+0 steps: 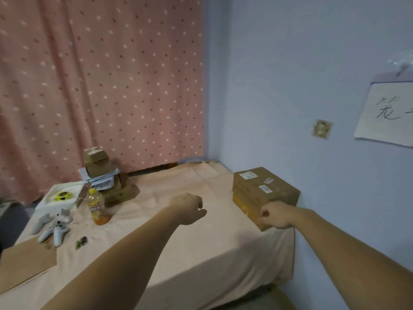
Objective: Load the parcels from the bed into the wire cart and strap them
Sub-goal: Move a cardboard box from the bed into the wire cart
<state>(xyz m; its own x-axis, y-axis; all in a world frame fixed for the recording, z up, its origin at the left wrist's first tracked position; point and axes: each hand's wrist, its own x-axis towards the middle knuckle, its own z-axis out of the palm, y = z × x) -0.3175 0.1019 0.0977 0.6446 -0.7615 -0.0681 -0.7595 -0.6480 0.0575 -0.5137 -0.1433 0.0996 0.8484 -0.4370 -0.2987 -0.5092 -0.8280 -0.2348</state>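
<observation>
A brown cardboard parcel (pixel 263 189) with white labels lies on the bed (pixel 190 242) against the right wall, on top of a yellowish flat box (pixel 248 209). My right hand (pixel 276 215) is at the near corner of this stack, fingers curled, touching its front edge. My left hand (pixel 187 209) hovers over the middle of the bed with fingers loosely curled, holding nothing. A second pile of small brown parcels (pixel 100 171) stands at the far left of the bed. The wire cart is not in view.
A juice bottle (pixel 97 206), a white box with a yellow disc (pixel 61 195), white game controllers (pixel 54 227) and a flat cardboard sheet (pixel 24 265) lie on the bed's left side. A pink curtain hangs behind; a paper sheet (pixel 388 113) hangs on the right wall.
</observation>
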